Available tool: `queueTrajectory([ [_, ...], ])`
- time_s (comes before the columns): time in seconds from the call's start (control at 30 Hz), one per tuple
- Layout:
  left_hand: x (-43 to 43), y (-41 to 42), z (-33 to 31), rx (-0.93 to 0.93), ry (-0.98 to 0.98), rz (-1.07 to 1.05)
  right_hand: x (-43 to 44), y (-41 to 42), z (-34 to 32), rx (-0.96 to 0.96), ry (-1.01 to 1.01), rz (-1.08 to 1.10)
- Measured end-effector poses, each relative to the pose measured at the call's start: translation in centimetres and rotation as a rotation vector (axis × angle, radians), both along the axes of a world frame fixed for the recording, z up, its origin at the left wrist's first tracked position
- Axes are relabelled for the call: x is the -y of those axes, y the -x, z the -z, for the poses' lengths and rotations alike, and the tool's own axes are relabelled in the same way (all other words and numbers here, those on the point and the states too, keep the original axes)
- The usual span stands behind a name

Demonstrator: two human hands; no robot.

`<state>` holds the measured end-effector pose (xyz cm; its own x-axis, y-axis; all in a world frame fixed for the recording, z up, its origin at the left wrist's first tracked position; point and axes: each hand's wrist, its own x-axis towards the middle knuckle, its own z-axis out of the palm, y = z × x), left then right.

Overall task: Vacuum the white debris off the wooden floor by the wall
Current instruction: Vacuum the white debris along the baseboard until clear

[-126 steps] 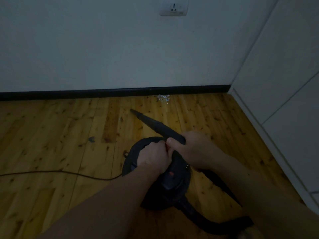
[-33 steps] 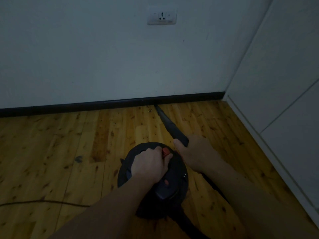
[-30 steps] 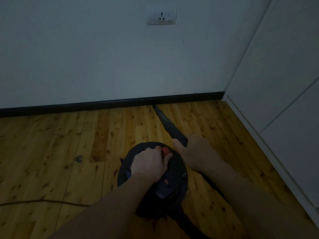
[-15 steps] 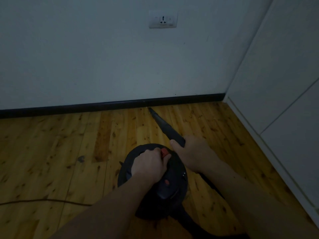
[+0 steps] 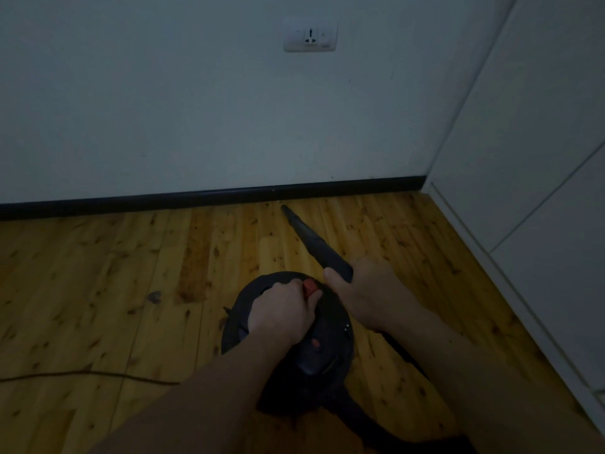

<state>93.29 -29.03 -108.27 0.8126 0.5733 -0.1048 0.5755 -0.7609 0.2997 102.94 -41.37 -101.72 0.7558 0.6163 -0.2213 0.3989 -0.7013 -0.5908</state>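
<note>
A round black vacuum (image 5: 330, 342) stands on the wooden floor (image 5: 98, 290) in front of me. My left hand (image 5: 281, 312) grips its top handle, next to a red switch (image 5: 309, 286). My right hand (image 5: 366, 296) grips the black tapered nozzle (image 5: 311, 239), which slants up and left. The nozzle tip lies a little short of the black baseboard (image 5: 163, 201). No white debris pile shows on the floor by the wall; only a few tiny specks lie near the tip.
A white wall with a socket (image 5: 310, 35) rises behind the baseboard. White cabinet panels (image 5: 540, 191) close off the right side. A thin cord (image 5: 82, 375) runs across the floor at lower left. The black hose (image 5: 370, 421) trails toward me at the bottom.
The white debris pile seen by the baseboard 4.2 s ago is gone. The nozzle swung right to the wall, then drew back and left slightly. Both hands keep their grips.
</note>
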Motion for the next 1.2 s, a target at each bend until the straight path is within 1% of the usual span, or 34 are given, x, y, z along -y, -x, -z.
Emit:
queueTrajectory([
  [0.3, -0.1, -0.1, -0.1, 0.006, 0.003, 0.014, -0.5, -0.7, 0.2, 0.019, 0.034, 0.004],
  [0.47, -0.5, -0.5, 0.0, 0.011, -0.012, 0.033, -1.5, -1.3, 0.8, 0.084, 0.041, -0.012],
  [0.67, -0.7, -0.7, 0.1, -0.001, -0.021, 0.049, -2.3, -1.7, 1.2, 0.051, 0.017, -0.009],
  [0.83, -1.0, -1.1, 0.0, 0.018, -0.022, 0.069, -3.2, -1.7, 1.7, -0.026, -0.061, 0.005],
  [0.97, -1.2, -1.3, 0.3, 0.042, 0.008, 0.080, -4.1, -1.0, 1.7, -0.004, -0.078, -0.019],
  [1.1, -1.4, -1.3, 0.3, 0.025, 0.010, 0.078, -4.7, -0.4, 1.3, 0.014, -0.083, -0.063],
  [1.2, -1.4, -1.3, 0.2, 0.019, 0.018, 0.078, -4.9, -0.2, 1.3, 0.019, -0.087, -0.057],
])
